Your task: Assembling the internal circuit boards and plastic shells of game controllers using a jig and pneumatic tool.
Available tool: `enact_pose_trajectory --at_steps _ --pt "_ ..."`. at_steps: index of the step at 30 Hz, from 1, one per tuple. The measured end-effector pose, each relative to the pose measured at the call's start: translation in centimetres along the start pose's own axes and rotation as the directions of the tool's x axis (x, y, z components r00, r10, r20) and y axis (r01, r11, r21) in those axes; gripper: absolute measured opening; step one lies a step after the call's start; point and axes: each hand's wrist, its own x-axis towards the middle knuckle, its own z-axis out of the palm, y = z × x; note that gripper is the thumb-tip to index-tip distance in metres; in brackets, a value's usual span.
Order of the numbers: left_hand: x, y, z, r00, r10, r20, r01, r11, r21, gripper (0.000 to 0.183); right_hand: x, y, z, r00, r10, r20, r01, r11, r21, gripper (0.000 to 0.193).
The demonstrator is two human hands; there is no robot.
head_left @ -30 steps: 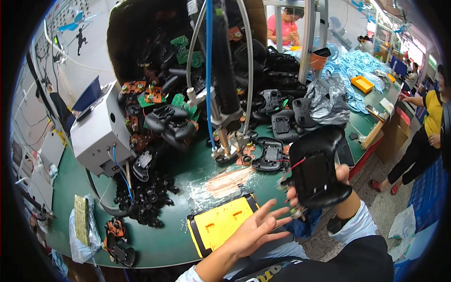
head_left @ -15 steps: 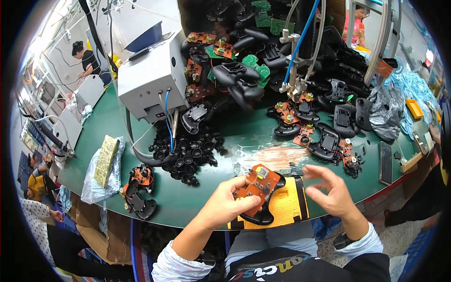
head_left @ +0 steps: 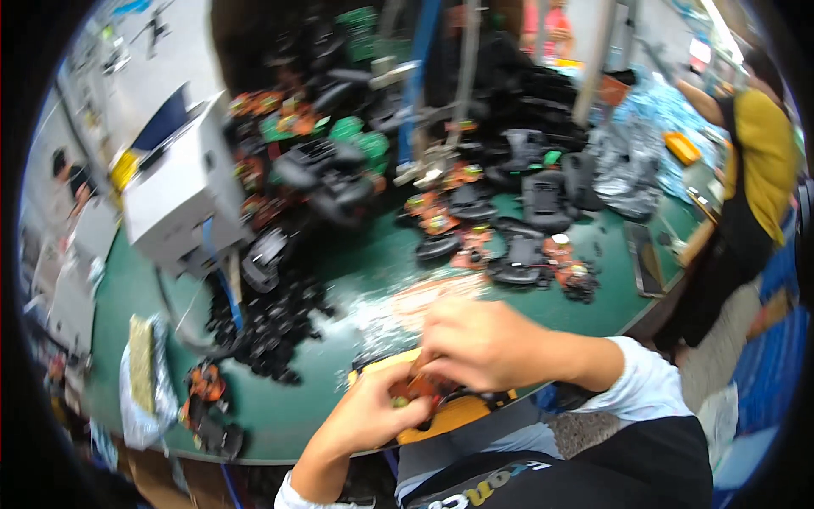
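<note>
At the table's front edge my left hand [head_left: 366, 417] is closed round an orange circuit board [head_left: 417, 387] with dark controller parts about it. My right hand [head_left: 487, 343] reaches over it from the right, fingers bent and pinched at the board's upper side. Whatever sits between those fingertips is hidden and blurred. Beneath both hands lies a yellow textured mat [head_left: 462, 414]. Beyond them, the green tabletop shows a pale scuffed patch [head_left: 437, 295]. Left of the mat rests another opened controller [head_left: 208, 407] with an orange board.
A heap of small black caps [head_left: 271, 331] lies by the grey machine box [head_left: 174, 195]. Controller shells [head_left: 547, 199] and boards crowd the back. A dark phone [head_left: 644, 259] lies at the right edge, near a person in yellow [head_left: 761, 153]. A wrapped bundle [head_left: 142, 373] sits far left.
My right hand has come in from the right and closed over the board in my left hand. The view has swung right, and a person in yellow shows there.
</note>
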Motion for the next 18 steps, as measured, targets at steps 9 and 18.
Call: enact_pose_trajectory --at_steps 9,18 --pt "-0.2 -4.0 3.1 0.968 -0.089 -0.236 -0.013 0.918 -0.396 0.024 -7.7 4.5 -6.5 0.679 0.552 -0.484 -0.614 0.788 0.039 0.014" --pt "-0.6 -5.1 4.5 0.933 -0.101 -0.345 -0.110 0.833 -0.542 0.014 -19.7 16.0 -13.5 0.311 0.713 -0.629 -0.949 0.262 -0.173 0.017"
